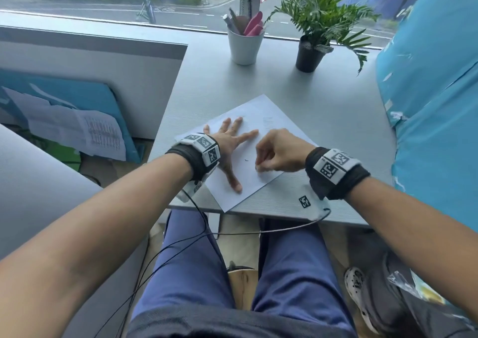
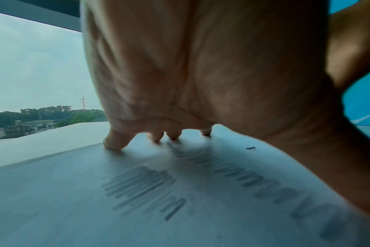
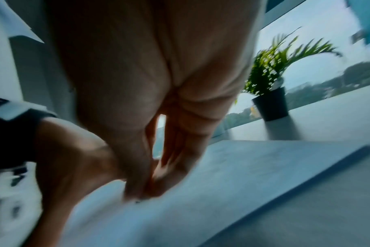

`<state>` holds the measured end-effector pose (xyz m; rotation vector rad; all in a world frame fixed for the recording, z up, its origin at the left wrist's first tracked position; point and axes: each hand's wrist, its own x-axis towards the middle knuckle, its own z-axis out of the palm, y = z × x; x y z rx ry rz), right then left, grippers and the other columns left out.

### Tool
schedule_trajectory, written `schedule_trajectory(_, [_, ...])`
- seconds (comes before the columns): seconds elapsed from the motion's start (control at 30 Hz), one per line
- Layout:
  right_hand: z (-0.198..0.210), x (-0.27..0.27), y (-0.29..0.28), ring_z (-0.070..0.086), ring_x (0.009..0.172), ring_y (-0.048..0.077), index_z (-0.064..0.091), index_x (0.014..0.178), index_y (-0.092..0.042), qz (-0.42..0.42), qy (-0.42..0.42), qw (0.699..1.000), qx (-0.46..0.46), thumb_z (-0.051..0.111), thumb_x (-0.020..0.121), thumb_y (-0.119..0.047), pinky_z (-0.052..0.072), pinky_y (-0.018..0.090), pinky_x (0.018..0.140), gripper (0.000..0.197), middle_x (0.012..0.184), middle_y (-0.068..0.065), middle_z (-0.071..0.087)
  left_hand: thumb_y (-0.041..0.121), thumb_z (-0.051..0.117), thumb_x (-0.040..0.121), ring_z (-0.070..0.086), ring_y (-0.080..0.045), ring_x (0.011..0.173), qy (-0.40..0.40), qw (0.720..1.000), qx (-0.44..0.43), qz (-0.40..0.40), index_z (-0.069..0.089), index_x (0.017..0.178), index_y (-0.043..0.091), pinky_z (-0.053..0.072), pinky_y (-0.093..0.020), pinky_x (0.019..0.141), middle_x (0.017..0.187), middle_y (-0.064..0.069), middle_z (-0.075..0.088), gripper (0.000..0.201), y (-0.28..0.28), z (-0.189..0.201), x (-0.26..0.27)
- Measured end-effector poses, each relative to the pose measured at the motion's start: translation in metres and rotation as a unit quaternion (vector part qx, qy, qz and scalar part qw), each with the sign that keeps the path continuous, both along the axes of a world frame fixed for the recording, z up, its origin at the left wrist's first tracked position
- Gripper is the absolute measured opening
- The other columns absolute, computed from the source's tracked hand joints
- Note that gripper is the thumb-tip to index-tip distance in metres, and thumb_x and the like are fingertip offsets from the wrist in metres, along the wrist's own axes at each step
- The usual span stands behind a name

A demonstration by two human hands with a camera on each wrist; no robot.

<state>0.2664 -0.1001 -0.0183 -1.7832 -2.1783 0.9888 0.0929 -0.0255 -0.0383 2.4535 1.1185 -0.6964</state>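
A white sheet of paper with faint printed lines lies askew on the grey desk, one corner over the front edge. My left hand rests flat on it, fingers spread and straight. My right hand is just to its right, fingers curled, thumb and fingertips drawn together and touching the paper. A tiny dark speck lies on the sheet between the hands. Nothing shows clearly between the right fingertips; the right wrist view is blurred.
At the back of the desk stand a white cup holding pens and a potted fern. A large blue bag crowds the right side. A grey partition borders the left. A thin cable hangs below the front edge.
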Motion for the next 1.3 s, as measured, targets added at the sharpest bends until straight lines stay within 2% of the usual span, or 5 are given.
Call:
schedule_trajectory(0.37, [-0.003,0.030,0.020,0.063,0.073,0.019,0.071,0.081,-0.008,-0.140,-0.064,0.983,0.103,0.071,0.076,-0.005,0.056,0.033,0.077,0.006,0.076,0.004,0.069,0.080,0.072,0.057,-0.006,-0.022,0.151,-0.042,0.999,0.022,0.018,-0.002,0.155,0.041,0.013,-0.050,0.121,0.164,0.000,-0.012,0.129,0.006,0.003,-0.026])
schedule_trajectory(0.5, [-0.005,0.014,0.013,0.065,0.067,0.010,0.074,0.087,-0.012,-0.134,-0.041,0.987,0.084,0.073,0.077,-0.006,0.056,0.024,0.073,0.011,0.072,-0.001,0.070,0.092,0.055,0.058,0.020,-0.031,0.143,-0.011,0.991,0.135,0.023,0.010,0.156,0.034,0.037,-0.050,0.106,0.158,-0.009,0.018,0.122,-0.012,0.002,-0.021])
schedule_trajectory(0.7, [-0.007,0.014,0.014,0.062,0.064,0.007,0.077,0.083,-0.013,-0.138,-0.049,0.988,0.052,0.071,0.078,-0.006,0.054,0.019,0.068,0.011,0.067,-0.005,0.066,0.081,0.063,0.066,0.041,-0.026,0.123,-0.097,0.982,0.155,0.035,0.045,0.135,0.019,0.043,-0.042,0.095,0.134,-0.009,0.042,0.094,-0.013,0.000,-0.023])
schedule_trajectory(0.93, [0.000,0.005,0.054,0.065,0.065,0.010,0.077,0.079,-0.012,-0.165,-0.006,0.981,0.101,0.081,0.072,-0.013,0.052,0.015,0.062,0.008,0.071,0.002,0.071,0.073,0.075,0.060,-0.010,-0.025,0.151,-0.121,0.991,-0.002,0.048,0.007,0.156,0.040,0.001,-0.059,0.118,0.164,0.002,-0.009,0.122,0.010,-0.006,-0.021])
schedule_trajectory(1.3, [-0.004,0.003,0.069,0.064,0.065,0.014,0.076,0.074,-0.011,-0.122,-0.047,0.988,0.084,0.078,0.072,-0.009,0.056,0.024,0.064,0.004,0.074,0.006,0.072,0.073,0.082,0.048,-0.014,-0.030,0.150,-0.035,0.999,0.008,0.032,-0.003,0.153,0.047,0.011,-0.068,0.113,0.163,0.002,-0.019,0.137,0.017,0.002,-0.005])
